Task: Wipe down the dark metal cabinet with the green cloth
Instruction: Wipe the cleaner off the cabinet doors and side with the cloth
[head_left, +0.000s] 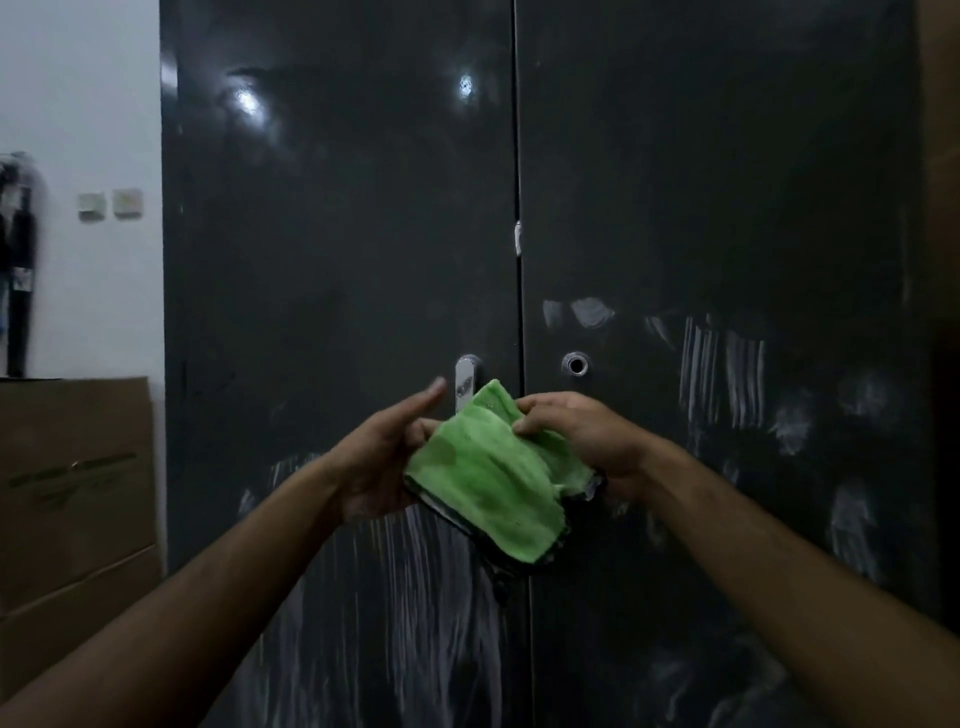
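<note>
Right now both hands hold the green cloth (493, 473) before the cabinet (337, 234), just below its handle (466, 382). Left hand (382, 460) cradles it, thumb straight; right hand (582, 436) pinches the top. Its long axis runs from eleven to five o'clock.

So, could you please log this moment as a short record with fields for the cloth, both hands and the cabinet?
cloth: green cloth, bunched, held in front of the cabinet doors
left hand: left hand under the cloth's left edge, thumb extended
right hand: right hand pinches the cloth's upper right edge
cabinet: dark metal cabinet, two doors closed, whitish streaks on the lower halves
handle: silver handle on the left door
beside: cardboard boxes to the left
</note>
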